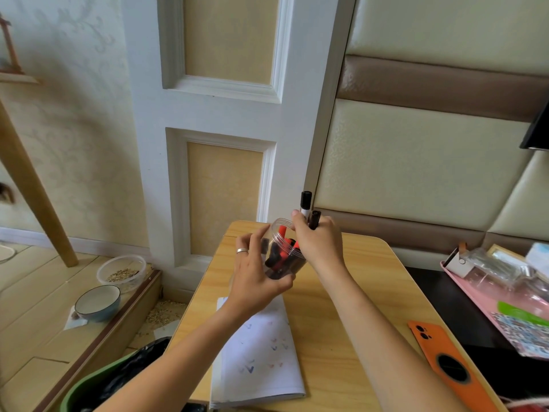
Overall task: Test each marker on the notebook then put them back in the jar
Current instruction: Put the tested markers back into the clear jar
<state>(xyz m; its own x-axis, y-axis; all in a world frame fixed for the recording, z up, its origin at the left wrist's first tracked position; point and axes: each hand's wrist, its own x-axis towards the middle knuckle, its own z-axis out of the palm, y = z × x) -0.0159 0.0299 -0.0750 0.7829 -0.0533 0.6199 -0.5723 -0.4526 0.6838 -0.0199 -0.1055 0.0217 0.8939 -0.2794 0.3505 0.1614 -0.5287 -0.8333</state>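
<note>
My left hand (252, 273) grips a clear plastic jar (283, 254), tilted and lifted above the small wooden table (341, 298). Red and black markers lie inside the jar. My right hand (319, 240) sits at the jar's mouth and grips two dark markers (309, 211) whose ends stick up above the fist. A white notebook (261, 355) lies open on the table below my left wrist, with small coloured test marks on its page.
An orange phone case (445, 364) lies on the table at the right. A pink tray (502, 295) with clutter sits further right. On the floor at the left stand a bowl (98, 303), a clear container (121, 272) and a green bin (118, 382).
</note>
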